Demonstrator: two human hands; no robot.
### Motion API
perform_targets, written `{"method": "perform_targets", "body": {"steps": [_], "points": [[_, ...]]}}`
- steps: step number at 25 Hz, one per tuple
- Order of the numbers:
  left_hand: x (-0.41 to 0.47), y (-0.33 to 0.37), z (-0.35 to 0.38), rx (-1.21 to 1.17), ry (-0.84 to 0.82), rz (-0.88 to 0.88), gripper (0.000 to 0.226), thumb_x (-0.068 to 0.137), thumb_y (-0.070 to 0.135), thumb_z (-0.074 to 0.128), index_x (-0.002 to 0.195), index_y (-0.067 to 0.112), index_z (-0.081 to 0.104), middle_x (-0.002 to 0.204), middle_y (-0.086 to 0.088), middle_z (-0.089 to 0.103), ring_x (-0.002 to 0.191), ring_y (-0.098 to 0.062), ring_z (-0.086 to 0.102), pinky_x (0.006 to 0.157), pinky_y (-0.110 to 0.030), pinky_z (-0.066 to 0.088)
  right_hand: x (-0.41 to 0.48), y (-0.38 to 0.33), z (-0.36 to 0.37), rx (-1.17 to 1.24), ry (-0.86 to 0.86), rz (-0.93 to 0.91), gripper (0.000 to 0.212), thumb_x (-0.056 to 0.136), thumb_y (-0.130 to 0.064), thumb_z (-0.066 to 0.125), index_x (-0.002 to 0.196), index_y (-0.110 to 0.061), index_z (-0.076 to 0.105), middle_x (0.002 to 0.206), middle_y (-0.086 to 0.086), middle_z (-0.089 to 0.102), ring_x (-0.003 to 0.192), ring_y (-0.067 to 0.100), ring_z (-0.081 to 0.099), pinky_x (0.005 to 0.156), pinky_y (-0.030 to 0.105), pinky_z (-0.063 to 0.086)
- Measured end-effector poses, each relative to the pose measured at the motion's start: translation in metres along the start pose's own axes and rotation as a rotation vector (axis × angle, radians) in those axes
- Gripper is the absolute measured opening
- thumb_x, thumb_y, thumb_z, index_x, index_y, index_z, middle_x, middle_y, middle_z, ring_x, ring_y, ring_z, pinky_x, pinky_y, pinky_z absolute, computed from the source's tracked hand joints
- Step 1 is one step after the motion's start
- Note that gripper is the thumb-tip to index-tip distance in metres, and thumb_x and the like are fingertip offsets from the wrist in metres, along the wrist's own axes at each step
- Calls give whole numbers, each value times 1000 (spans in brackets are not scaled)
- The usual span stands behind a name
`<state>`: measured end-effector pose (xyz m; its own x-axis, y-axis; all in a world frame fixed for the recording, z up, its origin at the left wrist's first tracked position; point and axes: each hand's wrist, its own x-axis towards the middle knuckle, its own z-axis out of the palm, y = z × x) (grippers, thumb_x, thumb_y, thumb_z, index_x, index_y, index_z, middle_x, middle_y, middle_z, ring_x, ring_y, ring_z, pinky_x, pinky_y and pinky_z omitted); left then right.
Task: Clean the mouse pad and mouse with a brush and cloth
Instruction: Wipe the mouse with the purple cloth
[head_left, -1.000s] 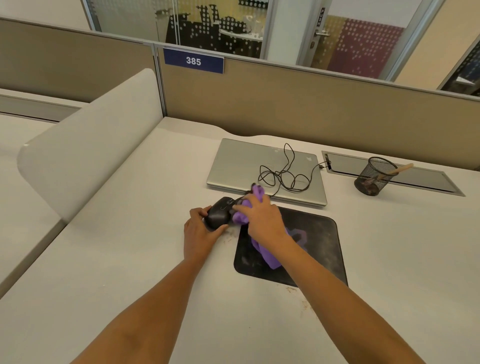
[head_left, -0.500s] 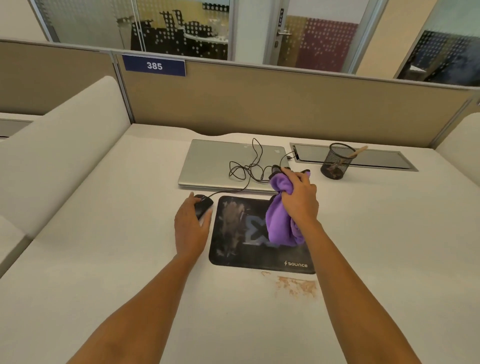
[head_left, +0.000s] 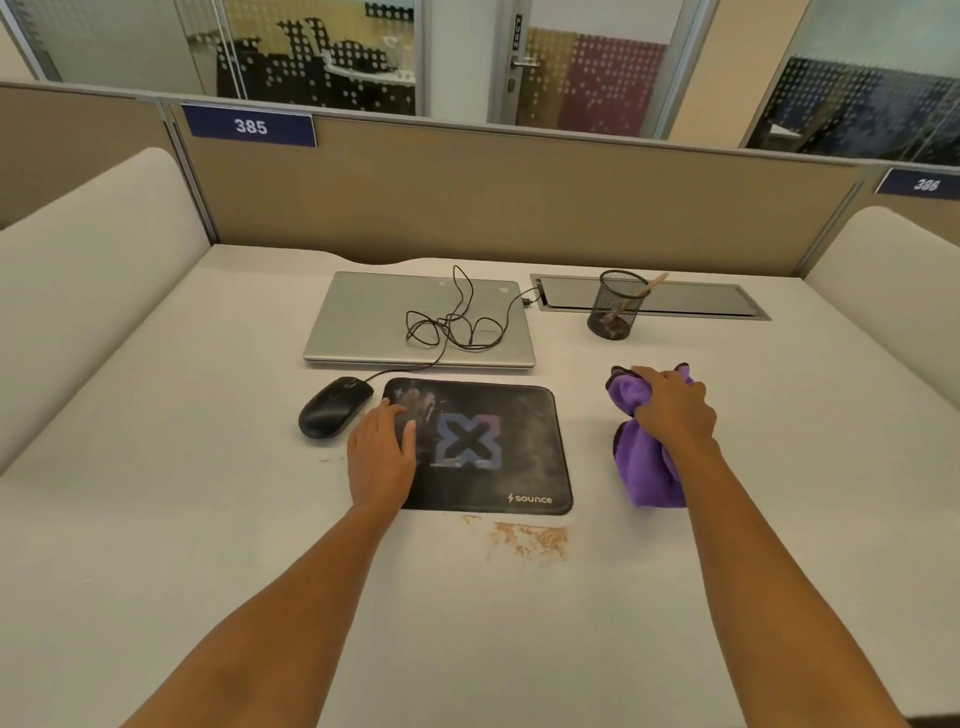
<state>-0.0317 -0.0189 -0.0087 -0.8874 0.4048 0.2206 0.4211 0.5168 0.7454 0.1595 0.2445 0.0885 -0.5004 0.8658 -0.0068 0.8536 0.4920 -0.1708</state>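
Note:
A black mouse pad (head_left: 524, 441) with a blue X logo lies mid-desk, with brownish dust smeared on its left part. The black wired mouse (head_left: 333, 406) sits on the desk just left of the pad, untouched. My left hand (head_left: 382, 457) rests flat with straight fingers on the pad's left edge. My right hand (head_left: 672, 408) grips a bunched purple cloth (head_left: 647, 473) on the desk to the right of the pad. A wooden-handled brush (head_left: 647, 288) stands in the mesh cup (head_left: 615, 306) at the back right.
A closed silver laptop (head_left: 363, 322) lies behind the pad with the mouse cable (head_left: 457, 327) coiled on its lid. Brown dust (head_left: 530, 540) marks the desk just in front of the pad. A cable hatch (head_left: 701, 301) and partition walls bound the back; padded dividers flank both sides.
My left hand let go of the mouse and moved right onto the pad's edge. My right hand carried the cloth off the pad to the desk at its right.

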Motion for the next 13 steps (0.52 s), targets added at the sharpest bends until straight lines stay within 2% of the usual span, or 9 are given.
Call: {"method": "perform_targets", "body": {"steps": [3, 6, 9, 13], "points": [[-8, 8, 10, 28, -28, -6, 29, 95, 32, 46, 119, 17, 51, 126, -7, 56, 118, -25, 51, 104, -41, 37, -2, 28, 0, -133, -96, 22, 57, 92, -26, 54, 143, -28, 31, 138, 6, 42, 127, 32, 35, 90, 39, 44], [-14, 14, 16, 55, -44, -11, 29, 95, 34, 46, 119, 18, 51, 128, -7, 55, 120, -26, 49, 104, -40, 36, -8, 45, 5, -200, -186, 26, 68, 92, -47, 50, 148, -29, 18, 148, 7, 32, 133, 34, 30, 99, 44, 38], [-20, 17, 19, 72, -38, 5, 30, 95, 33, 45, 120, 17, 52, 129, -8, 55, 120, -26, 49, 106, -41, 34, -14, 54, 12, -250, -136, 22, 79, 89, -65, 35, 150, -26, 5, 157, 6, 15, 140, 38, 19, 108, 53, 24], [-27, 20, 18, 81, -32, -6, 30, 95, 34, 45, 119, 18, 52, 129, -7, 55, 120, -26, 48, 105, -42, 36, -21, 59, 29, -187, -132, -56, 79, 91, -65, 21, 151, -17, 0, 158, 7, 9, 145, 32, 11, 116, 52, 13]]}}
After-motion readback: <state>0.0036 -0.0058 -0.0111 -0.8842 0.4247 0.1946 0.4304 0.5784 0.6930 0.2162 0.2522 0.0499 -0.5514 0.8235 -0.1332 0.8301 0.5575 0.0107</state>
